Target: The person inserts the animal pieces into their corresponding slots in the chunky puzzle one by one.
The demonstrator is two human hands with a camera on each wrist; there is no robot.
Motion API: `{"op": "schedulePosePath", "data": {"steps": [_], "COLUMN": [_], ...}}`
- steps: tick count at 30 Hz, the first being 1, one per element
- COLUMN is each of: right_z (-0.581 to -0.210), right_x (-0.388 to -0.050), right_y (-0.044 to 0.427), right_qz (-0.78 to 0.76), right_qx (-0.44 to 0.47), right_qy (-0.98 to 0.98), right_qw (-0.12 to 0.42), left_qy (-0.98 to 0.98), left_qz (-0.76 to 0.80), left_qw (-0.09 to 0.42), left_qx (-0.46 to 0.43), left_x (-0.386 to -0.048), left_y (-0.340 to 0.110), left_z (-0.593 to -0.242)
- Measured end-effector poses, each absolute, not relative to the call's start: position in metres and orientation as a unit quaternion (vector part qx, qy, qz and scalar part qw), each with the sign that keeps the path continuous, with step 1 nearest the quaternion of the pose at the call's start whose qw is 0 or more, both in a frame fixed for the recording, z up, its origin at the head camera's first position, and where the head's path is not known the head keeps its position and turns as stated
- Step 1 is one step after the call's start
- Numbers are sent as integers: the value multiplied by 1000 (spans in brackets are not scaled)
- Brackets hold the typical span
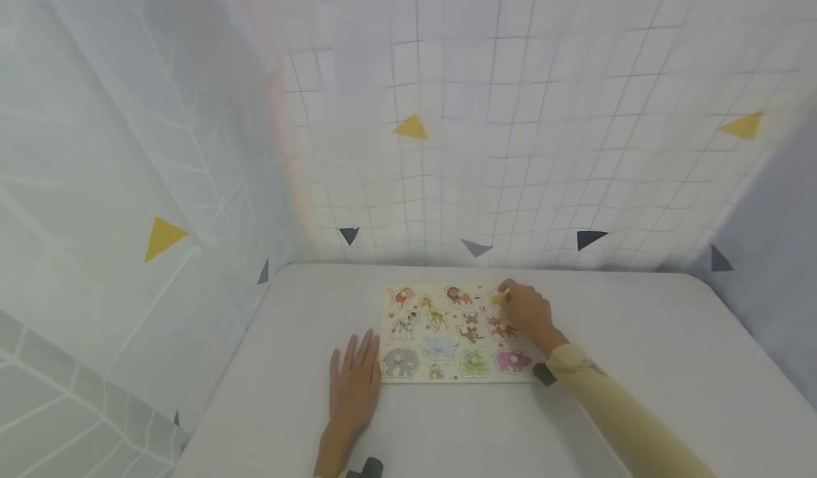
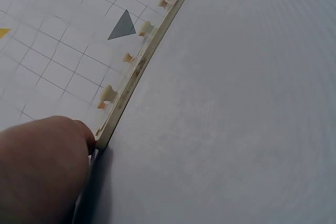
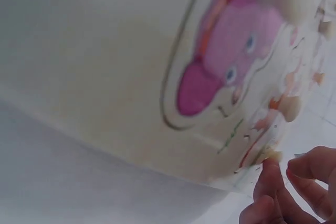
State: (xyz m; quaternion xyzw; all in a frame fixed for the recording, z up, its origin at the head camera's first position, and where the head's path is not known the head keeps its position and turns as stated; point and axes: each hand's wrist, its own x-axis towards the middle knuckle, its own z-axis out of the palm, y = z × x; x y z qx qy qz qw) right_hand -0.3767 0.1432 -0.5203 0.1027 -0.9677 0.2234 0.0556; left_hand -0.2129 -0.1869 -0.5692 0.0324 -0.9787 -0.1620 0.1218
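Note:
A wooden peg puzzle board (image 1: 459,380) with several knobbed animal pieces lies on the table. My right hand (image 1: 528,313) is at its far right corner, pinching the knob of a yellow puzzle piece (image 1: 496,298). In the right wrist view the thumb and fingers (image 3: 270,179) are at a pale knob (image 3: 275,155) near the board's edge; the fingers partly hide that piece. Flat on the table rests my left hand (image 1: 356,386), fingers straight, beside the board's left edge. In the left wrist view its thumb side (image 2: 47,150) is against the board's corner.
The white table (image 1: 287,308) extends around the board on all sides. Behind it hangs a pale gridded backdrop (image 1: 459,180) with yellow and dark triangles. A purple hippo piece (image 1: 513,362) sits on the board below the right wrist.

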Motion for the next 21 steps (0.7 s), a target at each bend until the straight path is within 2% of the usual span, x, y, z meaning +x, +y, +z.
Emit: {"op": "schedulePosePath", "data": {"steps": [10,16,21], "right_z": [-528,-526,-523], "right_x": [-355,-342,-328], "right_y": [145,143,138], "right_qz": [263,284,317], "right_qx": [119,120,121], "right_qy": [-951,-938,-927], "right_qw": [112,158,159], "left_qy": [-977,-976,-972], "left_qz": [-159,-181,-214], "left_qw": [137,119,92], "left_qx": [33,31,32], "left_x": [-214,-212,-212], "left_y": [-191,-200,-208], "left_z": [-574,-569,-566]}}
